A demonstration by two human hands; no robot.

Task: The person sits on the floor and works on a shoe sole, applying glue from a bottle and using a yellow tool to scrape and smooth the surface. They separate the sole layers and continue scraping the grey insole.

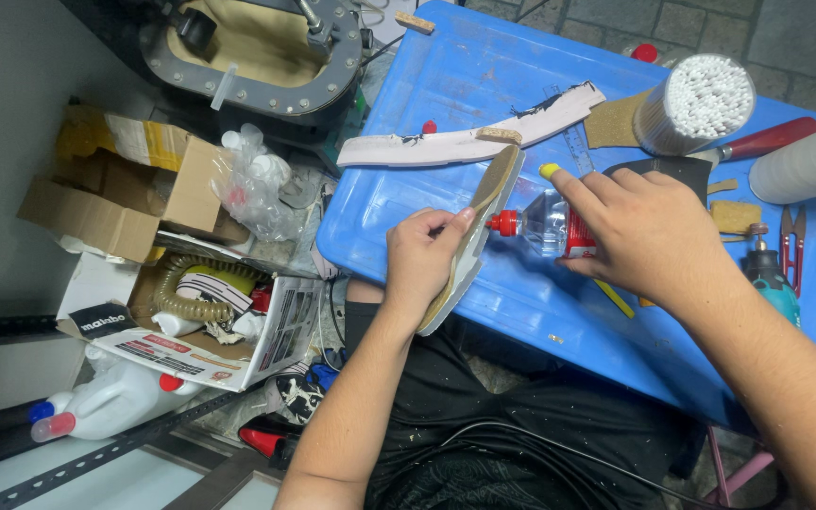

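My left hand (421, 261) grips a flat shoe insole (484, 212), tan on one face and white at the edge, held on edge over the blue plastic table (446, 85). My right hand (642, 227) holds a clear glue bottle (548, 225) with a red label, lying sideways. Its red nozzle (502, 223) touches the insole. A fingertip on that hand has a yellow blob (549, 171) on it.
A long white sole strip (469, 140) lies across the table. To the right are a tub of cotton swabs (696, 102), a red-handled tool (767, 140), a white roll (809, 161), a rotary tool (769, 274) and red snips (790, 244). Cardboard boxes (134, 179) and a white jug (115, 401) sit on the floor at left.
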